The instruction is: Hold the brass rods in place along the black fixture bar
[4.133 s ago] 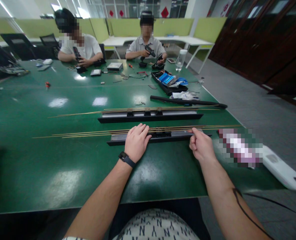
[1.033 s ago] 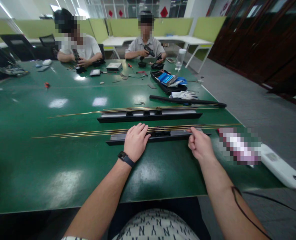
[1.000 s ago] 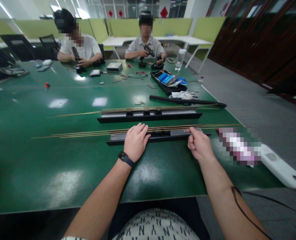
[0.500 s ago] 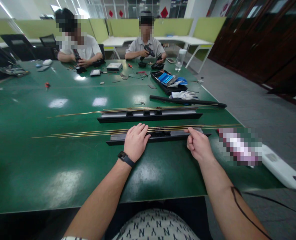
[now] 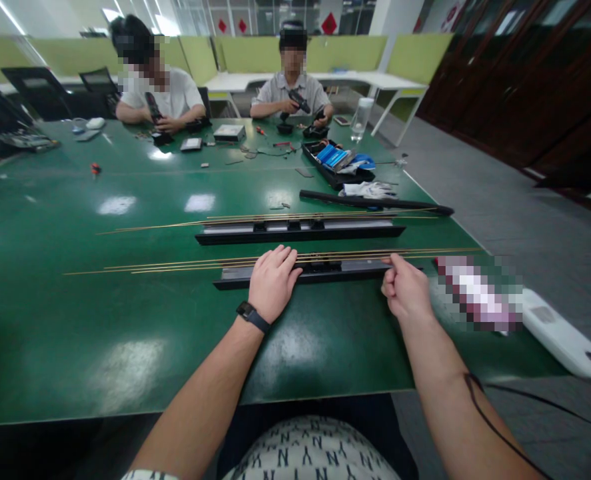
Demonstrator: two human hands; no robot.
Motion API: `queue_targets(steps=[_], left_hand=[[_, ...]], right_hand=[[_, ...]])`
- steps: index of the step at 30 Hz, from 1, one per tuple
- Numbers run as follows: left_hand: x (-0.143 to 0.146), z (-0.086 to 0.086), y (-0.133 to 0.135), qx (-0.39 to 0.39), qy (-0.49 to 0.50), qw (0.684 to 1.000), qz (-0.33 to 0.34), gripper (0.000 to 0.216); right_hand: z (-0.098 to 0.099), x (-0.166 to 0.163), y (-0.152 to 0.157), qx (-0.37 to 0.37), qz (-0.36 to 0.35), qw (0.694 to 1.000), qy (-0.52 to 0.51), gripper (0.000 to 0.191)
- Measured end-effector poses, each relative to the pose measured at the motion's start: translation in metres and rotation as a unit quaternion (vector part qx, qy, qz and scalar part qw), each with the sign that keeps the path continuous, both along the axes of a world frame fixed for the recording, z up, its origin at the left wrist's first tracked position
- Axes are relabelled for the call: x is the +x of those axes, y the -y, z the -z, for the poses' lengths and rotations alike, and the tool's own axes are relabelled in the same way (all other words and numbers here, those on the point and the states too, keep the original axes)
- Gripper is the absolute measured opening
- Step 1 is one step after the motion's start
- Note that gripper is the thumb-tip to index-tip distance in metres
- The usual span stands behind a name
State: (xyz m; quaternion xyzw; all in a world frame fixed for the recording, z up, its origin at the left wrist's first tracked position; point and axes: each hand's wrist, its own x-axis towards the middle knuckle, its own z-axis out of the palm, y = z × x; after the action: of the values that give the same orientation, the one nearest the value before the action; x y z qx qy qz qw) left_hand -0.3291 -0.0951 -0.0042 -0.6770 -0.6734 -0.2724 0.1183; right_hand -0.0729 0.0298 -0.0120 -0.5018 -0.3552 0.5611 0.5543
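Note:
A long black rail (image 5: pixel 335 271) lies across the green table (image 5: pixel 125 320) just in front of me, with several thin brass rods (image 5: pixel 175 265) laid along its far side. My left hand (image 5: pixel 272 283), a black watch on its wrist, rests flat on the rail's middle with fingers stretched out. My right hand (image 5: pixel 406 290) is curled at the rail's right end, thumb and fingers pinched on a brass rod there.
A second black rail (image 5: pixel 300 231) with more brass rods lies farther back, then a long black bar (image 5: pixel 375 202) and a black tray (image 5: pixel 338 167) of blue parts. A white device (image 5: pixel 560 337) sits at the right edge. Two people work at the table's far end.
My right hand slid a little to the right along the rail and curled tighter; the pointing finger is now folded in. The left hand stayed put.

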Motion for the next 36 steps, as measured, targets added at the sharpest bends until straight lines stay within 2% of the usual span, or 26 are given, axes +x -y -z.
queue_targets(steps=[6,12,17,36], left_hand=[[-0.0002,0.0,-0.0002,-0.002,0.005,1.0,0.001,0.036],[0.0004,-0.0012,0.0002,0.001,0.001,1.0,0.0,0.035],[-0.0002,0.0001,0.0,0.001,0.005,1.0,0.002,0.035],[0.0003,0.001,0.0005,0.0,0.006,1.0,0.0,0.036]], right_hand=[[-0.0009,-0.0008,0.002,-0.002,-0.017,1.0,-0.004,0.025],[0.0003,-0.0046,0.007,-0.007,-0.118,0.993,0.002,0.034],[-0.0006,-0.007,0.0089,-0.019,-0.144,0.989,0.001,0.035],[-0.001,-0.0002,0.002,-0.008,-0.021,1.0,0.004,0.028]])
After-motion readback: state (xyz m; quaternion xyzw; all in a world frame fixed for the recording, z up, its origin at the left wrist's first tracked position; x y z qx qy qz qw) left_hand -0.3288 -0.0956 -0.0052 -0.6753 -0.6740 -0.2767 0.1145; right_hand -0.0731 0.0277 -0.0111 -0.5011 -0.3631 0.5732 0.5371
